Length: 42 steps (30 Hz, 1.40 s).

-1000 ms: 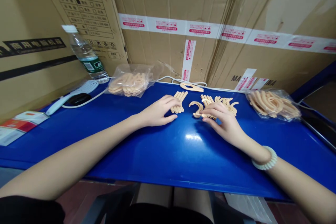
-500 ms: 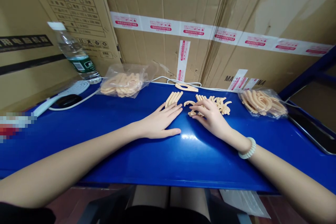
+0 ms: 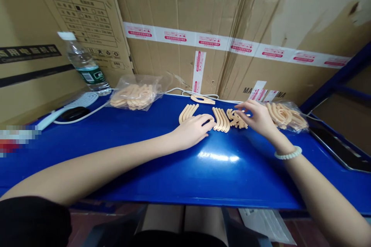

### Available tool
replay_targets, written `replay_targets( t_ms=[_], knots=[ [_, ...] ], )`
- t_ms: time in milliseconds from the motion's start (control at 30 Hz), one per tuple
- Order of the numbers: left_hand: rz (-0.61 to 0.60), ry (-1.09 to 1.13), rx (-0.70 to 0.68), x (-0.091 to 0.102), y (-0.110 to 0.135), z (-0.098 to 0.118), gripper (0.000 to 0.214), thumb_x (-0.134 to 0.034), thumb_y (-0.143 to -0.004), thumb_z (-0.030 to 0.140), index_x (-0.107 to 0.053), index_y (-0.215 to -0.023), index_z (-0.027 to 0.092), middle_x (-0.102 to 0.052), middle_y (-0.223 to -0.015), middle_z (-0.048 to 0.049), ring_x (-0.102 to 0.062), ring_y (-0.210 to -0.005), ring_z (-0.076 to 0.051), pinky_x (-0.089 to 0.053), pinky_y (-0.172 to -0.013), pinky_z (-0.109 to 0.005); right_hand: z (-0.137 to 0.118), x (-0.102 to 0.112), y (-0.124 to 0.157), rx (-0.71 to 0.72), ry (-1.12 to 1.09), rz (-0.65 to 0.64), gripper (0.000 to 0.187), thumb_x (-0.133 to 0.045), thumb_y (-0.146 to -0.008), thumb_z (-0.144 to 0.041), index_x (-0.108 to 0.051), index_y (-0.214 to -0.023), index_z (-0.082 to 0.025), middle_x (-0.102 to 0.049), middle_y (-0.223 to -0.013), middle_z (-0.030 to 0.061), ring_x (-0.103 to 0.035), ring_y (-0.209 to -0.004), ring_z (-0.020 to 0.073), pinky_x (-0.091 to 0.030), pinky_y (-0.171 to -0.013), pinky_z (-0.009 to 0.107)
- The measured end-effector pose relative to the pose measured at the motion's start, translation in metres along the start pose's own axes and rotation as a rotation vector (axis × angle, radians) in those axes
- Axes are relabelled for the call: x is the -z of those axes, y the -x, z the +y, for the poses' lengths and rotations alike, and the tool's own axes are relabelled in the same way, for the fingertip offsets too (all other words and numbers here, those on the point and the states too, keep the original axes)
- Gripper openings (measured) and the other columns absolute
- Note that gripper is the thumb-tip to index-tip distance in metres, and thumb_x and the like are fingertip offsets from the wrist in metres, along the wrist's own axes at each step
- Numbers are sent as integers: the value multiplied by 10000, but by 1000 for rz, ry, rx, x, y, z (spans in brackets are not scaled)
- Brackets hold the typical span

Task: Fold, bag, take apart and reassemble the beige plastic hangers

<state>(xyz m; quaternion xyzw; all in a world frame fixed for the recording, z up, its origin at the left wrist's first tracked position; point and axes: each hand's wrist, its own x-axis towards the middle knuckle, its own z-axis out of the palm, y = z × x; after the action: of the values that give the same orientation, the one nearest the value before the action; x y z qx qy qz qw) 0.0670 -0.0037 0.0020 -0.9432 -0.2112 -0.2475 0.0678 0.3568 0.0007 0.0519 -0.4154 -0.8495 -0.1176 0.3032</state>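
Now the right hand [image 3: 256,117] has shifted right, uncovering a row of curved strips [image 3: 222,119] toward the back edge of the desk [image 3: 174,177]. Its fingertips stand parted over a jumbled pile [image 3: 240,121]; any pinch is unclear. The left hand [image 3: 193,133] arches beside that row, fingers curled, grasp hidden.

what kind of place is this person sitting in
Probably a makeshift work corner indoors, perhaps in a storage or packing area: a blue table is walled in by large cardboard panels, and plastic bags of wooden pieces sit on it near a water bottle.
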Motion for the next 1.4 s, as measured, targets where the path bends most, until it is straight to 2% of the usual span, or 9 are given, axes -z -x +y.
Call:
replay_targets(
  t_ms=[200,400,500,567,733,933,1100,1233,1400],
  knots=[
    [-41,136,72,-20,-20,-20,195,-456,-993,158,-649,-1017,169,-656,-1147,-81,-652,-1003,-195,-533,-878,-332,30,8,9,-33,15,-433,343,-726,-877,-342,-704,-1174,-174,-609,-1081,124,-661,-926,277,-543,-865,426],
    [-116,45,215,-21,-34,-37,199,-485,-993,214,-675,-1046,184,-665,-1189,-96,-660,-1043,-244,-530,-911,-417,28,3,12,-132,-24,-570,393,-710,-874,-328,-683,-1255,-235,-565,-1078,98,-644,-960,265,-517,-964,426],
    [-88,-42,231,-18,-32,-36,256,-514,-971,213,-635,-1194,181,-574,-1387,-136,-635,-1138,-302,-532,-919,-484,23,0,12,-168,-26,-629,385,-680,-893,-314,-673,-1269,-234,-543,-1083,98,-635,-951,256,-505,-984,420],
    [-53,-91,207,-13,-24,-32,339,-536,-952,209,-580,-1287,176,-485,-1489,-154,-592,-1221,-324,-530,-943,-496,21,0,11,-193,-22,-644,367,-672,-898,-302,-677,-1256,-218,-535,-1080,101,-632,-940,253,-504,-983,413],
    [-44,-120,138,4,11,-25,376,-515,-967,260,-556,-1326,156,-491,-1479,-180,-506,-1336,-351,-479,-1037,-522,24,-1,11,-241,-35,-636,294,-671,-891,-270,-708,-1168,-177,-539,-1043,109,-617,-948,256,-497,-982,400],
    [-146,12,266,10,47,-32,456,-417,-1018,413,-548,-1371,156,-493,-1505,-175,-459,-1398,-330,-445,-1093,-517,28,-1,12,-269,-55,-642,279,-645,-896,-287,-693,-1145,-171,-582,-1039,108,-599,-977,262,-477,-993,415],
    [-338,133,312,13,53,-33,619,-311,-1040,526,-274,-1588,241,-198,-1691,-78,-139,-1569,-308,-210,-1230,-600,28,11,15,-326,-23,-565,494,-637,-902,-428,-582,-1333,-192,-543,-1124,131,-615,-945,272,-489,-961,433],
    [-450,129,292,16,51,-28,672,-260,-1030,606,-187,-1616,284,-150,-1694,-45,-119,-1575,-280,-140,-1247,-591,34,19,18,-330,67,-456,454,-550,-945,-466,-577,-1307,-193,-564,-1115,150,-593,-1026,314,-479,-967,463],
    [-456,83,296,14,51,-29,720,-220,-1016,653,-178,-1622,269,-151,-1689,-49,-126,-1574,-265,-149,-1259,-532,45,17,22,-329,130,-454,426,-597,-917,-422,-600,-1273,-187,-597,-1073,144,-602,-1007,313,-508,-919,448]
  ],
)
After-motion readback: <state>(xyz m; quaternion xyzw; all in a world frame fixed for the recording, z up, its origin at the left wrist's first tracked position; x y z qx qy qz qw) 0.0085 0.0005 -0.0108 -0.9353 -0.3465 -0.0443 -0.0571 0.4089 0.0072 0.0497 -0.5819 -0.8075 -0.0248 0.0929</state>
